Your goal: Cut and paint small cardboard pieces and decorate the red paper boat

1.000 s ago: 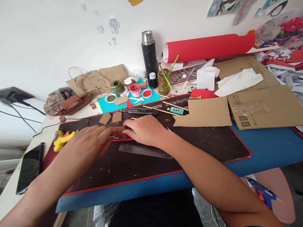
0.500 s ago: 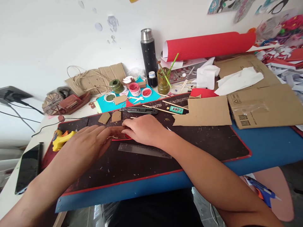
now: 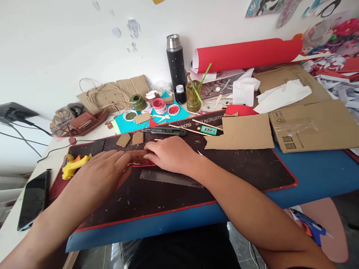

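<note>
Between my two hands lies a reddish-brown painted piece (image 3: 139,157), probably cardboard, low over the dark desk mat (image 3: 131,201). Its left end is gripped by the closed fingers of my left hand (image 3: 108,168), and my right hand (image 3: 171,153) pinches the other end. Both ends are hidden under my fingers. Just in front of my right hand is a clear ruler (image 3: 169,178). Beyond my hands are two small brown cardboard pieces (image 3: 123,140) and a dark utility knife (image 3: 165,131). A yellow glue gun (image 3: 73,167) rests left of my left hand.
Paint pots (image 3: 159,105) stand on blue-green paper, near a jar of brushes (image 3: 193,98) and a black thermos (image 3: 175,65). A cut cardboard sheet (image 3: 246,130) and flattened box (image 3: 316,129) lie right. At far left are a phone (image 3: 34,200) and a brown model boat (image 3: 86,121).
</note>
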Demonstrator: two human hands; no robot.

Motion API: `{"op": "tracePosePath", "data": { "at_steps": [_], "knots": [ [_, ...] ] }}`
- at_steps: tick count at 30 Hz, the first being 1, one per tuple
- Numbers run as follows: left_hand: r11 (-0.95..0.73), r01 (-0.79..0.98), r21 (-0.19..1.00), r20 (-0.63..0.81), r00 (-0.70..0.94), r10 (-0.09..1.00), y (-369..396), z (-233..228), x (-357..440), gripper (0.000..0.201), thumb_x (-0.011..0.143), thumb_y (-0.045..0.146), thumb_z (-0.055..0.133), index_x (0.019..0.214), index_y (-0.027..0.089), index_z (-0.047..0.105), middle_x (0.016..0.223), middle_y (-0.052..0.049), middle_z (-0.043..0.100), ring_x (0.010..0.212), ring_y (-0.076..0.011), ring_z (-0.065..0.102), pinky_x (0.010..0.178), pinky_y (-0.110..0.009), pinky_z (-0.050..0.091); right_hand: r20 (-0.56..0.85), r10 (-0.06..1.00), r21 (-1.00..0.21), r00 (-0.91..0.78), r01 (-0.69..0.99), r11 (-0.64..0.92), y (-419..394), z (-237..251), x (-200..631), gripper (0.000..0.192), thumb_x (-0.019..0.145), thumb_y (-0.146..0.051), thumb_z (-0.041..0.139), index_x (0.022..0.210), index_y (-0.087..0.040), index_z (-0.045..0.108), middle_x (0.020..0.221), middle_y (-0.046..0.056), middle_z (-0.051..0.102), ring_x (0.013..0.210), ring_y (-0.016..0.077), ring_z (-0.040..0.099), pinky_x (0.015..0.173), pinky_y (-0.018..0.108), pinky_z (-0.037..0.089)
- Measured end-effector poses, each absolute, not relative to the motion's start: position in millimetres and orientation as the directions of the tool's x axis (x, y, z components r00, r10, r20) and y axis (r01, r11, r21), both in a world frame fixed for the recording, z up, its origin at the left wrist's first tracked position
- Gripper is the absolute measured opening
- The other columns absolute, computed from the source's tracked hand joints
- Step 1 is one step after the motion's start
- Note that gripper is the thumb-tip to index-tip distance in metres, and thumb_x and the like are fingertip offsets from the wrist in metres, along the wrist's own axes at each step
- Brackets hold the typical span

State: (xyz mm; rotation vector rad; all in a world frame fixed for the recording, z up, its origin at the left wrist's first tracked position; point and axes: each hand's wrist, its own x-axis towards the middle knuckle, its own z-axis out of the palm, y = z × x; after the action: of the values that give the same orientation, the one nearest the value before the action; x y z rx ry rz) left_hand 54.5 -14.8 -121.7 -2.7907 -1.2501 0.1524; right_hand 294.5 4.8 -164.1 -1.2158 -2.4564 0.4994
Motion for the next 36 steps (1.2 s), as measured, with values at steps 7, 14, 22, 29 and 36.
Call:
{"op": "tracePosePath", "data": {
  "at_steps": [7,14,22,29,36],
  "knots": [
    [-0.658,0.749,-0.077,-0.045,0.657,0.753,-15.9,-121.1,55.2,0.041,0.105,0.032,0.037,0.127,0.025,0.072,0.093,-0.01,0.077,0.089,-0.034,0.074,0.08,-0.046,0.053,0.16,0.806,-0.469,-0.57,0.674,0.57,5.3,-164.9,294.7,0.027,0.111,-0.039,0.06,0.116,-0.017,0.074,0.093,0.01,0.082,0.082,0.0233,0.074,0.063,0.032,0.03],
    [-0.627,0.778,-0.046,-0.041,0.625,0.779,-15.5,-122.5,53.6,0.038,0.102,0.034,0.04,0.119,0.029,0.073,0.09,-0.008,0.077,0.087,-0.034,0.074,0.078,-0.045,0.053,0.167,0.801,-0.469,-0.576,0.668,0.578,5.4,-165.4,294.8,0.026,0.111,-0.039,0.06,0.114,-0.017,0.074,0.094,0.01,0.083,0.082,0.0233,0.074,0.063,0.032,0.031],
    [-0.609,0.789,-0.084,-0.09,0.602,0.793,-14.9,-126.3,49.7,0.041,0.101,0.034,0.037,0.118,0.026,0.073,0.097,-0.01,0.078,0.092,-0.0345,0.074,0.082,-0.049,0.055,0.142,0.804,-0.475,-0.578,0.673,0.567,4.7,-163.5,294.4,0.026,0.112,-0.039,0.058,0.114,-0.018,0.074,0.102,0.009,0.084,0.086,0.0229,0.075,0.063,0.032,0.031],
    [-0.636,0.762,-0.119,-0.08,0.631,0.772,-15.4,-125.3,49.2,0.04,0.103,0.034,0.036,0.115,0.025,0.073,0.096,-0.014,0.079,0.09,-0.0356,0.075,0.08,-0.05,0.056,0.148,0.805,-0.482,-0.575,0.668,0.566,4.6,-164.1,294.5,0.026,0.111,-0.038,0.059,0.116,-0.018,0.075,0.103,0.01,0.084,0.086,0.0231,0.075,0.065,0.032,0.033],
    [-0.614,0.781,-0.111,-0.06,0.612,0.789,-14.9,-127.6,49.0,0.036,0.101,0.035,0.039,0.108,0.025,0.073,0.095,-0.012,0.078,0.087,-0.0334,0.074,0.08,-0.046,0.054,0.147,0.807,-0.483,-0.572,0.671,0.563,4.5,-163.5,294.1,0.026,0.111,-0.038,0.059,0.116,-0.018,0.075,0.102,0.009,0.084,0.085,0.0234,0.075,0.064,0.032,0.033]
  ]
}}
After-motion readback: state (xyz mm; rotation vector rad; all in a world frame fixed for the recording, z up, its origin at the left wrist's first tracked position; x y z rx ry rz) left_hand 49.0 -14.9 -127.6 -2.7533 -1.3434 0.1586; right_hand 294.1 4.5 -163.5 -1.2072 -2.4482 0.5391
